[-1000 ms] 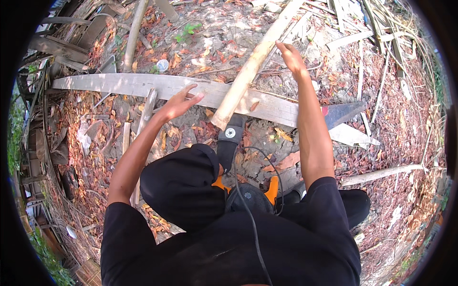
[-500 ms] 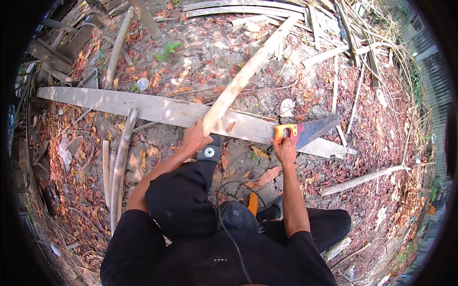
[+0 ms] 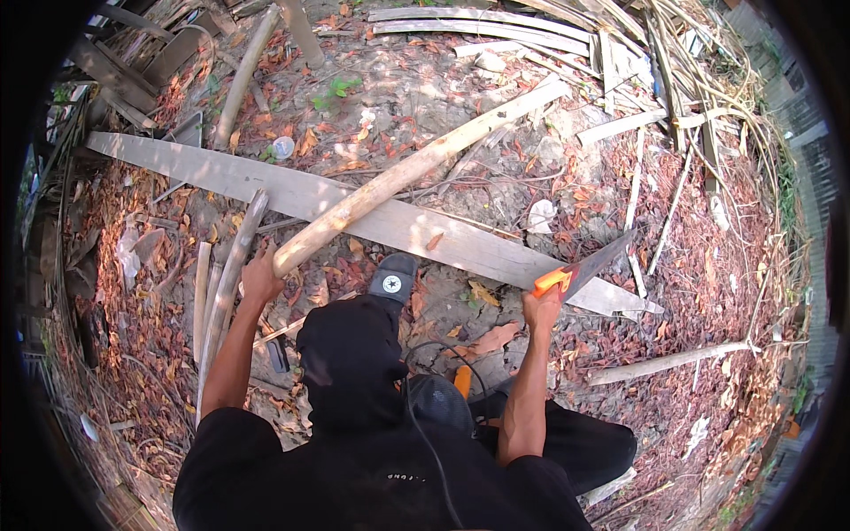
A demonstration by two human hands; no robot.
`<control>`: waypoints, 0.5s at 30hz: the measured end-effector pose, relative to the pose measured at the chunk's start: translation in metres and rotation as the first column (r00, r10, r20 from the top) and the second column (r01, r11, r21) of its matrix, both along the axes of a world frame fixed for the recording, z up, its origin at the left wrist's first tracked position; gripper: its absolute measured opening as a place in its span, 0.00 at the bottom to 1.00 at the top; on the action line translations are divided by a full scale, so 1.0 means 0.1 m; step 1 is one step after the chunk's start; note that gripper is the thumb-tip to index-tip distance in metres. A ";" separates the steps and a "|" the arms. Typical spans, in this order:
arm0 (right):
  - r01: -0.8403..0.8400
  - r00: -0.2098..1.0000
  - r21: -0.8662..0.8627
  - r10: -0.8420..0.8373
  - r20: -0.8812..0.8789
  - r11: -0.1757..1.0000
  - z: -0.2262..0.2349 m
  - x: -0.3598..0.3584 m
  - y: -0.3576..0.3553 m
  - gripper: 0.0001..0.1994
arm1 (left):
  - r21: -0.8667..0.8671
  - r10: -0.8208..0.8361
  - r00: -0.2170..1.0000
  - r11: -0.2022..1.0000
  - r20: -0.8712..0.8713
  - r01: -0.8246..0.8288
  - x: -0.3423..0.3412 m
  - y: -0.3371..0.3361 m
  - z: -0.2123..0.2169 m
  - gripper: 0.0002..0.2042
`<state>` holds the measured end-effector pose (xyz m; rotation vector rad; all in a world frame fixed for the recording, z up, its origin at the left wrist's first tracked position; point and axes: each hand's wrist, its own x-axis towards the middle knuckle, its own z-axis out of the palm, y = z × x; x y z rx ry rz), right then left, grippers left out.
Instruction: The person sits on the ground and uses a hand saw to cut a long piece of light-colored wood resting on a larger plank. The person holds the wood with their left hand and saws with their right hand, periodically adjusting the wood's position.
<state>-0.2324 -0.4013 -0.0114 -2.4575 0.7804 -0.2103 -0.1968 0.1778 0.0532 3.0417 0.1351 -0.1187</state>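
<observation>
My left hand (image 3: 260, 276) is closed at the near end of a pale, peeled wooden pole (image 3: 394, 181). The pole slants away to the far right, crossing above a long grey plank (image 3: 266, 183). In my right hand (image 3: 541, 311) is a handsaw (image 3: 598, 264) with an orange handle, its blade tilted up toward the right over the plank's right end. My fingers wrap the handle and partly hide it. A slippered foot (image 3: 392, 281) is beside the plank's near edge, between my hands.
Weathered sticks (image 3: 232, 288) lie left of my legs, and a dark-handled tool (image 3: 278, 352) is on the ground by my left knee. Wood strips (image 3: 496, 31) are piled at the far side. A loose branch (image 3: 668, 363) lies right, before a corrugated metal wall (image 3: 810, 177). Dry leaves cover the ground.
My left hand has drawn the pole's near end leftward and toward me, so it crosses the plank farther left at a flatter slant. The saw has turned in my right hand, its blade tilting up.
</observation>
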 end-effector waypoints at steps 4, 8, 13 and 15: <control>0.229 0.933 0.231 -0.281 0.223 0.946 0.50 -0.06 0.14 0.16 | -0.062 -0.041 0.999 0.997 0.018 0.042 0.38 -0.29 -0.02 0.32; 0.297 0.852 0.339 -0.408 0.329 0.893 0.80 -0.15 0.02 0.11 | 0.063 -0.118 0.980 0.992 0.160 0.109 0.63 -0.83 0.01 0.36; 0.122 0.807 0.609 -0.436 0.399 0.784 1.31 -0.44 0.51 0.07 | 0.174 -0.112 0.959 0.982 0.260 0.067 0.66 -0.97 -0.28 0.41; 0.027 0.839 0.634 -0.362 0.407 0.773 1.31 -0.69 0.65 0.07 | 0.034 -0.126 0.987 0.992 0.099 0.123 0.77 -0.72 -0.28 0.41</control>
